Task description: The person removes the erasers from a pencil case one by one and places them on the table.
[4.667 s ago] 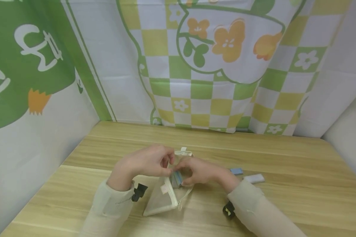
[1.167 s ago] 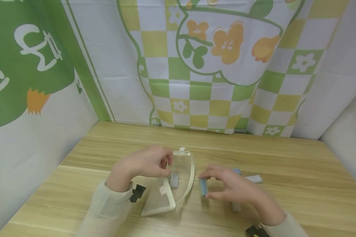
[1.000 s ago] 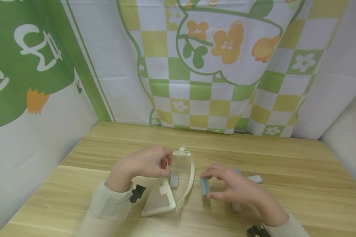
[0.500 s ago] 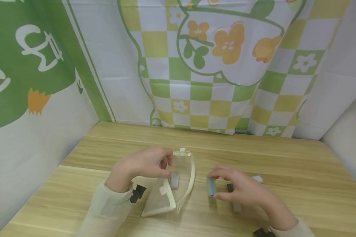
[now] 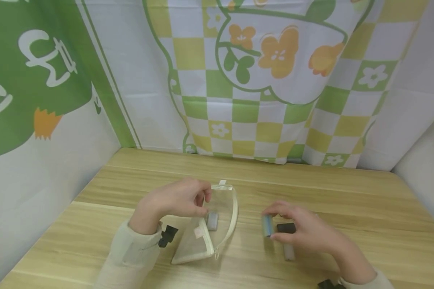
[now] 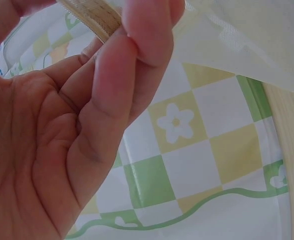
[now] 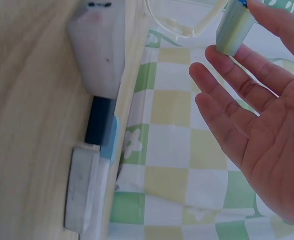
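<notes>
My left hand [image 5: 182, 198] pinches the zipper edge of a cream see-through mesh pouch [image 5: 191, 247], which lies with its mouth spread. In the left wrist view the fingers curl at its zipper tape [image 6: 93, 19]. A pale grey eraser [image 5: 212, 221] lies inside the pouch. To the right, my right hand [image 5: 304, 228] holds a small blue-and-green striped eraser [image 5: 267, 225] between thumb and fingertips, above the table. The right wrist view shows this eraser [image 7: 234, 29] at the fingertips, the other fingers spread.
Under and beside the right hand lie a dark block [image 5: 286, 228] and a greyish-white eraser [image 5: 289, 252]. The right wrist view also shows a light blue piece [image 7: 108, 142] and a smudged white eraser [image 7: 99, 47]. A patterned curtain [image 5: 246, 120] hangs behind the wooden table [image 5: 148, 168].
My right hand has come out of the pouch with the striped eraser and moved right, lately by small steps. The left hand has stayed at the pouch edge.
</notes>
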Demonstrator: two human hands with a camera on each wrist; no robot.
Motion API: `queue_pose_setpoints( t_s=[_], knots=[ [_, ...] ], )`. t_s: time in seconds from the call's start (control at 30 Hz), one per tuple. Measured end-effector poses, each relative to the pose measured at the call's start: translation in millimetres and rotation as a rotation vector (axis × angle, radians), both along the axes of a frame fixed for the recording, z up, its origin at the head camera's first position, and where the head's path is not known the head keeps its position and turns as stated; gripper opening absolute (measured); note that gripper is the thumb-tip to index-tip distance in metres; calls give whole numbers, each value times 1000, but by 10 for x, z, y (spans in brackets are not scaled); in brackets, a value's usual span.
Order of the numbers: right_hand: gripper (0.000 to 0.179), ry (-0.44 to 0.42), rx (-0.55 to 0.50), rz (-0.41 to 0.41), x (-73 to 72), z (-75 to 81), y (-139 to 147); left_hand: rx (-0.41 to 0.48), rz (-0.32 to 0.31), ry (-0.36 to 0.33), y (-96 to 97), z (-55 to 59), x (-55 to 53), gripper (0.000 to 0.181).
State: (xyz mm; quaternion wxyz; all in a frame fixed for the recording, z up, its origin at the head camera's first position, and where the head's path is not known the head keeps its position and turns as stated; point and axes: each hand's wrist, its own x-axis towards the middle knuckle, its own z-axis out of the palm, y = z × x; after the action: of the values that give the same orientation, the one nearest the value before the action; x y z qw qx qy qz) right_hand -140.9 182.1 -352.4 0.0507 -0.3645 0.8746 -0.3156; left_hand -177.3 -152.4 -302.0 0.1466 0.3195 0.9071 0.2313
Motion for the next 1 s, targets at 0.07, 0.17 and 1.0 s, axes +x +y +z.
queue_pose_setpoints(
  t_s=[0.07,0.17,1.0],
  knots=[
    [41,22,-13,12,-8,9,18,0,4,-3,-4,0,0,16],
    [40,45,-28,19,-17,18,44,1,4,1,-15,1,-2,16],
    [45,125,54,10,9,-40,341,-9,-3,16,-16,6,-7,17]
  ],
)
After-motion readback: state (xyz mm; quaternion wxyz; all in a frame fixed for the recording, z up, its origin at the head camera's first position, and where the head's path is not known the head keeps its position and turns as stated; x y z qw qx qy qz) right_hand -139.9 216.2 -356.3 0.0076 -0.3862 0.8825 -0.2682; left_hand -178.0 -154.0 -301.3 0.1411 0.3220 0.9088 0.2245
